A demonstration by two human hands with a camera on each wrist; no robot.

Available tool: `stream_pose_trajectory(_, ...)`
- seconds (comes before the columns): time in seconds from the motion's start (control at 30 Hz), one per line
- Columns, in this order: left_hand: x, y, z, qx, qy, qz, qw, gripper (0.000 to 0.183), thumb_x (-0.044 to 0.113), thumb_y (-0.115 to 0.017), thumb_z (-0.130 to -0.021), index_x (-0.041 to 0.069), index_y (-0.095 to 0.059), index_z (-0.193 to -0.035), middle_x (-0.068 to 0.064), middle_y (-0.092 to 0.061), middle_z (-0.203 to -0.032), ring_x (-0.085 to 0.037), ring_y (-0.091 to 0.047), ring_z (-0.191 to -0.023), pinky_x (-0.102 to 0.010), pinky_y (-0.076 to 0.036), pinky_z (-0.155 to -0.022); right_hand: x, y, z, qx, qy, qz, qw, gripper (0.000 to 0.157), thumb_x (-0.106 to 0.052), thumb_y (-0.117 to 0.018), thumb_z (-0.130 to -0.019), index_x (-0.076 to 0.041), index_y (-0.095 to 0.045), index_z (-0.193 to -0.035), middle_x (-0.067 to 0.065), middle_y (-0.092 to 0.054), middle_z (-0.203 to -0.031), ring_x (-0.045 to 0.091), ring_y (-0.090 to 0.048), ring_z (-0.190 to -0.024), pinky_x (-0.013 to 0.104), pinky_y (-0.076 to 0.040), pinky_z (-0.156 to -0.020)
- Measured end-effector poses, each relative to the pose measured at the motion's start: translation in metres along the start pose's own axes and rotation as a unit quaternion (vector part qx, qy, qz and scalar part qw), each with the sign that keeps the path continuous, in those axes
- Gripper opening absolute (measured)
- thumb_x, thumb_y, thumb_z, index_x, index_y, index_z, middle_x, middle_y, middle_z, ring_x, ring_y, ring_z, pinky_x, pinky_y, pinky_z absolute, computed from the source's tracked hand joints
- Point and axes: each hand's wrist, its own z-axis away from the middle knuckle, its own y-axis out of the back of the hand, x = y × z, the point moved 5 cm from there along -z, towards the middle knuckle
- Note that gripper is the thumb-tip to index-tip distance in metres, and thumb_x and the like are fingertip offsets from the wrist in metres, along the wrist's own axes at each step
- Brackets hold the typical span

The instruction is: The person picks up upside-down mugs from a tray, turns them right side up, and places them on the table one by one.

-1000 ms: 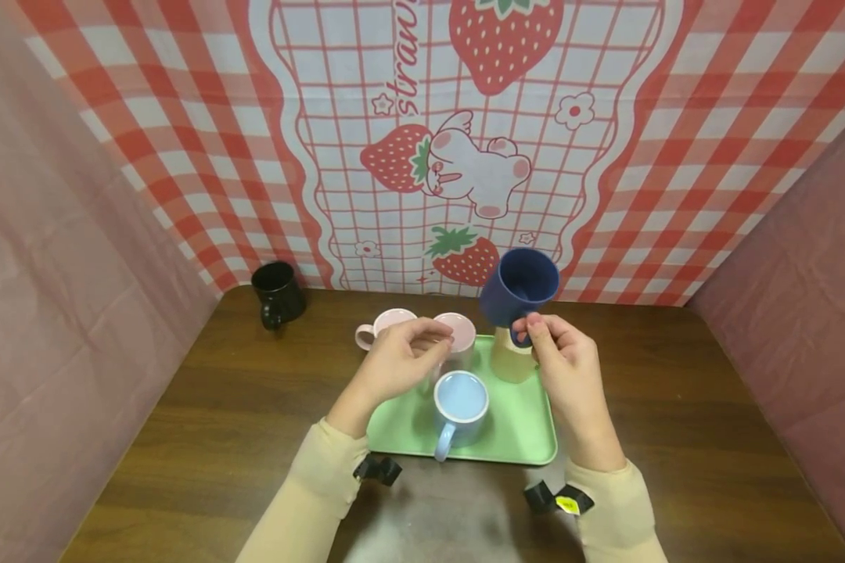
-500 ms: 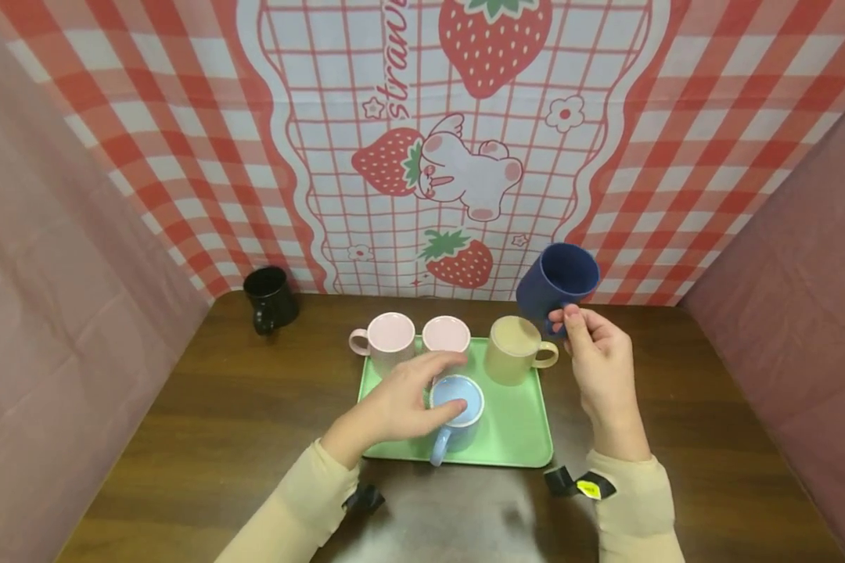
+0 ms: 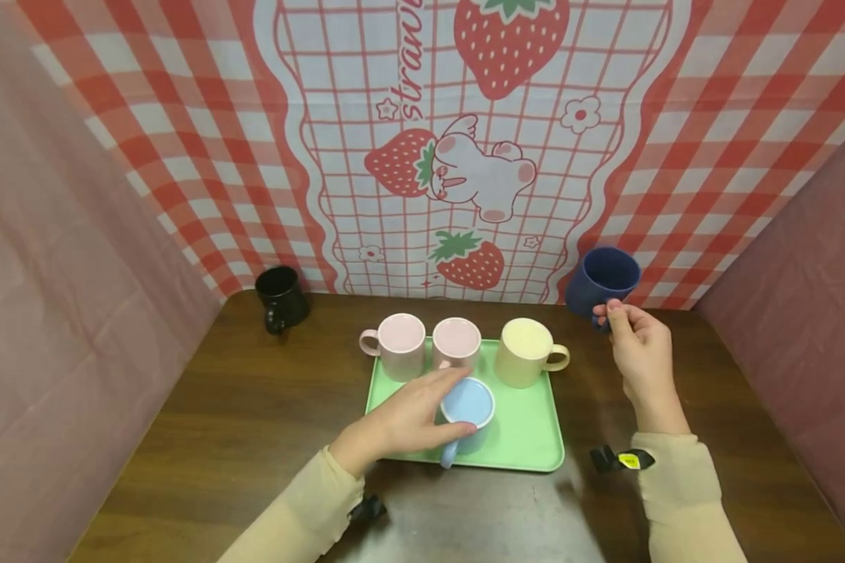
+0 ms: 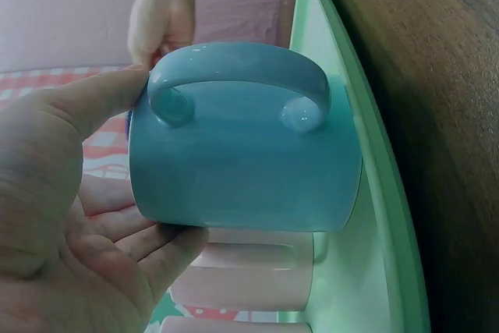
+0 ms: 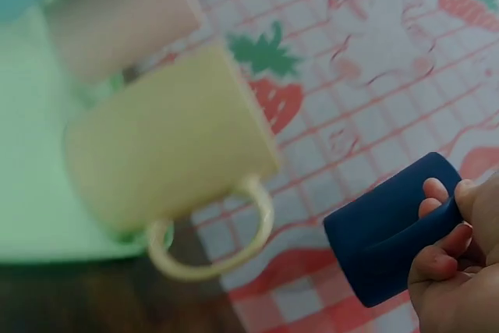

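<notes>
My left hand (image 3: pixel 411 414) reaches over the tray, its thumb and fingers on opposite sides of the light blue mug's (image 4: pixel 245 169) rim. That mug stands on the green tray (image 3: pixel 524 442), its handle toward me. With my right hand (image 3: pixel 641 356) I pinch the handle of a navy blue mug (image 3: pixel 598 285) at the back right, its mouth upward. Whether its base touches the table is hard to see. A yellow mug (image 3: pixel 524 356) stands on the tray's back right corner, handle to the right. Two pink mugs (image 3: pixel 401 352) stand at the tray's back left.
A black mug (image 3: pixel 282 301) stands apart at the table's back left corner. A red checked strawberry cloth (image 3: pixel 465 156) hangs behind the wooden table (image 3: pixel 275 407), close to the navy mug. Pink cloths (image 3: pixel 782 234) border both sides.
My right hand has carried the navy mug rightward, from above the yellow mug to beside the tray. My left hand has come down from near the pink mugs to the light blue mug's rim.
</notes>
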Motion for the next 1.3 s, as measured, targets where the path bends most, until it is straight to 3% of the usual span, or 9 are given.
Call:
stream_pose_trajectory(0.17,-0.001,-0.001,0.000,-0.005,0.016,0.012,0.9998,0.079,0.045,-0.072,-0.092,0.005,-0.041,-0.152,-0.008,-0.050,-0.151,-0.030,-0.040,-0.144,-0.039,-0.034,-0.117,0.019,0.010,-0.013,0.025,0.010,0.067,0.997,0.034,-0.032,-0.058,-0.103,-0.001,-0.071,-0.098,-0.009,-0.070,-0.089,0.006,-0.054,-0.080,0.012,-0.042,-0.062)
stream_pose_trajectory(0.27,-0.001,-0.001,0.000,-0.005,0.022,0.017,0.9996,0.078,0.044,-0.073,-0.092,0.006,-0.041,-0.152,-0.009,-0.051,-0.150,-0.031,-0.041,-0.143,-0.040,-0.036,-0.116,0.032,0.017,-0.019,0.044,0.012,0.097,0.994,0.034,-0.033,-0.058,-0.103,-0.002,-0.071,-0.097,-0.012,-0.070,-0.088,0.009,-0.050,-0.075,0.017,-0.037,-0.058)
stream_pose_trajectory(0.5,0.000,-0.001,-0.001,-0.011,0.016,0.022,0.9996,0.075,0.043,-0.073,-0.092,0.007,-0.043,-0.151,-0.006,-0.053,-0.147,-0.025,-0.042,-0.143,-0.036,-0.037,-0.116,0.063,0.037,-0.032,0.043,-0.028,0.159,0.986,0.046,-0.041,-0.051,-0.105,0.001,-0.070,-0.109,-0.018,-0.064,-0.084,0.006,-0.051,-0.086,0.017,-0.037,-0.071)
stream_pose_trajectory(0.8,-0.001,-0.001,-0.001,-0.013,0.021,0.014,0.9996,0.075,0.043,-0.073,-0.092,0.007,-0.043,-0.151,-0.005,-0.053,-0.148,-0.021,-0.043,-0.142,-0.034,-0.037,-0.115,0.083,0.051,-0.042,0.026,-0.022,0.244,0.969,0.050,-0.042,-0.049,-0.106,0.002,-0.072,-0.111,-0.024,-0.060,-0.076,-0.003,-0.050,-0.088,0.013,-0.035,-0.080)
stream_pose_trajectory(1.13,-0.002,-0.001,-0.002,-0.008,0.016,0.012,0.9998,0.074,0.042,-0.073,-0.092,0.008,-0.044,-0.151,-0.007,-0.053,-0.147,-0.019,-0.047,-0.138,-0.033,-0.040,-0.113,0.094,0.056,-0.045,0.002,-0.023,0.251,0.968,0.052,-0.042,-0.047,-0.106,0.004,-0.071,-0.111,-0.026,-0.061,-0.075,-0.007,-0.050,-0.085,0.011,-0.036,-0.076)
stream_pose_trajectory(1.3,-0.002,-0.002,-0.002,-0.009,0.015,0.010,0.9998,0.074,0.042,-0.074,-0.092,0.008,-0.044,-0.151,-0.006,-0.054,-0.147,-0.018,-0.047,-0.138,-0.033,-0.040,-0.113,0.094,0.056,-0.048,-0.031,-0.021,0.247,0.968,0.053,-0.042,-0.046,-0.107,0.006,-0.069,-0.112,-0.012,-0.065,-0.080,0.000,-0.054,-0.064,0.017,-0.044,-0.059)
